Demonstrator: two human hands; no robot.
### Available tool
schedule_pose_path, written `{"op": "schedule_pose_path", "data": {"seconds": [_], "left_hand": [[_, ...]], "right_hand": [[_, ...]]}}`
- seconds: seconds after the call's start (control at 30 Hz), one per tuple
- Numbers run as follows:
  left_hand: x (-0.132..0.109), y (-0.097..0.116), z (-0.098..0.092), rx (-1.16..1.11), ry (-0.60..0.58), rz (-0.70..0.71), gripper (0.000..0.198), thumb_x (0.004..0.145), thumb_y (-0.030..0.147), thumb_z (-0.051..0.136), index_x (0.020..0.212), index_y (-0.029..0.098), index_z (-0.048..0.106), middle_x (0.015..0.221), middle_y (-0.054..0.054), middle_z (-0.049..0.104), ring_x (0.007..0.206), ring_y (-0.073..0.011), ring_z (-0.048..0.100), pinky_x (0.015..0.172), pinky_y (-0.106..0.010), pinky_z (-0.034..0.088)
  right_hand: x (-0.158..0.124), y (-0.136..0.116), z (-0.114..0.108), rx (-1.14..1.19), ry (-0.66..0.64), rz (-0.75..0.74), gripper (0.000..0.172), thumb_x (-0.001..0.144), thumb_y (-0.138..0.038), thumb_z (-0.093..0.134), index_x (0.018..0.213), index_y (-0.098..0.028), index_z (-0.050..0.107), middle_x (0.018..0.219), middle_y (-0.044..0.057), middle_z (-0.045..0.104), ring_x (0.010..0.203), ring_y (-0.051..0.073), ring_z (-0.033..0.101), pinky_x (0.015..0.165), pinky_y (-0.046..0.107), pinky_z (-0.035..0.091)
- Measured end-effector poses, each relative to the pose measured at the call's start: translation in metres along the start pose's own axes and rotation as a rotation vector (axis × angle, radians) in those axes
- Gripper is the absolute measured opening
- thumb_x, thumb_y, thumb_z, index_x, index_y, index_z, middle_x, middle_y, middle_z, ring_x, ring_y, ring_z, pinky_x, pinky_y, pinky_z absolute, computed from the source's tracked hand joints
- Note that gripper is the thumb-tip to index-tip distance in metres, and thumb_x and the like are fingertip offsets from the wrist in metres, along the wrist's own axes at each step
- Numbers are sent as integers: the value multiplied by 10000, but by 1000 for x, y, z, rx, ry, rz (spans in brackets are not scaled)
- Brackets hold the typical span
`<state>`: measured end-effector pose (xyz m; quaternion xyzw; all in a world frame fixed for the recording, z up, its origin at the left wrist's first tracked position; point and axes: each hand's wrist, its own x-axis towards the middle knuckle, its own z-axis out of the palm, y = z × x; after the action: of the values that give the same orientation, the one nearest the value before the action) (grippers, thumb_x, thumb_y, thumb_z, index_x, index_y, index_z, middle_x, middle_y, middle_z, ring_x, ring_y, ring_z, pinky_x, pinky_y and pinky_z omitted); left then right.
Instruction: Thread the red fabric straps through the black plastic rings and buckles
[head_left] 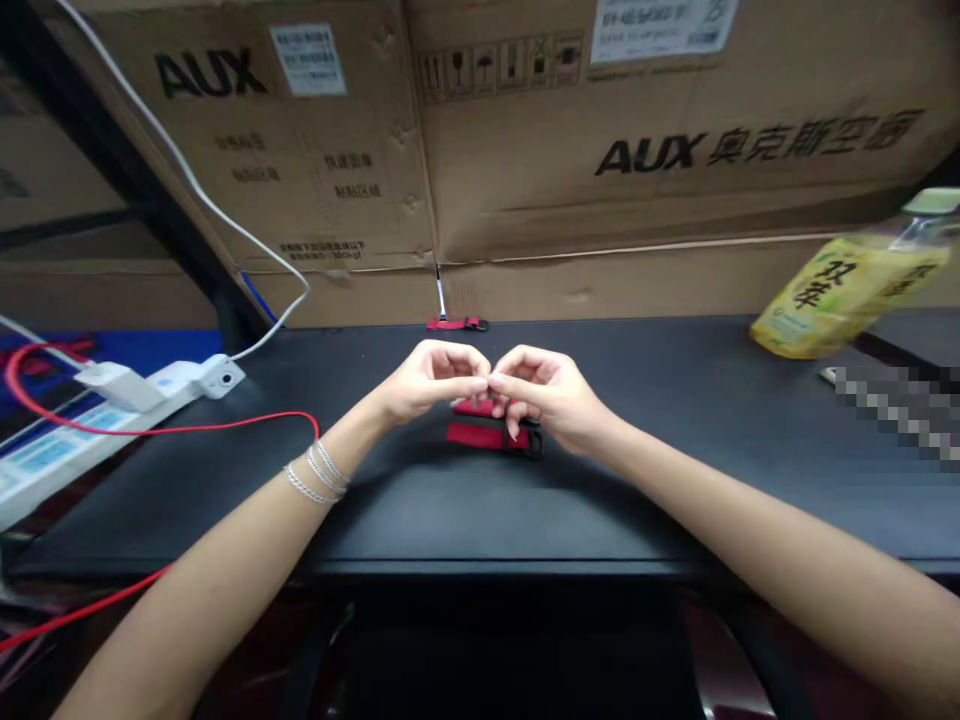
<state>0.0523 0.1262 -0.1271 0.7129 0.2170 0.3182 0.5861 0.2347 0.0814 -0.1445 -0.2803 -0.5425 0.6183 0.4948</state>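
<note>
Presently, through the head camera, I see two hands meeting above the black table (690, 430). The left hand (431, 380) and the right hand (561, 400) have their fingertips together, so close that I see almost no gap. On each hand the thumb and the forefinger are very narrow; whether they pinch something small between them, I cannot tell. The other fingers are curled.

Just below the fingertips is one red strap (469, 408), partly hidden by the right hand; I cannot say if it is touched. Nearer to me, the near strap (478, 436) lies flat on the table, with a black buckle (534, 444) at its right end. A far strap (448, 325) lies at the back, before the boxes (525, 190), and a thin stick (441, 298) is upright just behind it.

On the left wrist are silver bracelets (321, 474). At the left I see a white power strip (19, 492) and a red cable (225, 428); at the right, a tilted yellow bottle (847, 295).
</note>
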Motion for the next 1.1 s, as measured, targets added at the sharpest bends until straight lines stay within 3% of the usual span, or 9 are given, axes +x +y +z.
{"op": "schedule_pose_path", "data": {"seconds": [0.47, 0.8, 1.0, 1.1], "left_hand": [[1, -3, -1, 20, 35, -14, 315, 661, 361, 789, 730, 94, 637, 601, -36, 634, 526, -95, 549, 490, -189, 401], [3, -12, 0, -36, 35, -52, 318, 679, 366, 777, 728, 93, 622, 581, -22, 609, 507, -83, 528, 466, -178, 373], [4, -12, 0, -12, 47, -52, 331, 679, 379, 777, 727, 93, 617, 586, -21, 608, 501, -84, 527, 465, -187, 379], [4, -12, 1, 4, 68, -54, 337, 681, 385, 776, 729, 92, 617, 582, -20, 612, 491, -81, 525, 459, -184, 380]], "right_hand": [[1, 0, 2, -46, 37, -10, 381, 645, -426, 797, 768, -141, 576, 653, 11, 639, 552, 121, 608, 385, 193, 503], [0, 7, -4, -337, 16, -172, 273, 808, -420, 652, 829, -166, 555, 693, 12, 615, 538, 113, 576, 408, 209, 485], [-5, 2, -5, -653, 89, -288, 191, 854, -362, 604, 822, -175, 581, 729, 22, 610, 560, 105, 549, 511, 228, 463], [-5, 3, -5, -643, 95, -280, 203, 858, -380, 598, 840, -179, 580, 702, 13, 603, 539, 106, 542, 501, 229, 451]]}}
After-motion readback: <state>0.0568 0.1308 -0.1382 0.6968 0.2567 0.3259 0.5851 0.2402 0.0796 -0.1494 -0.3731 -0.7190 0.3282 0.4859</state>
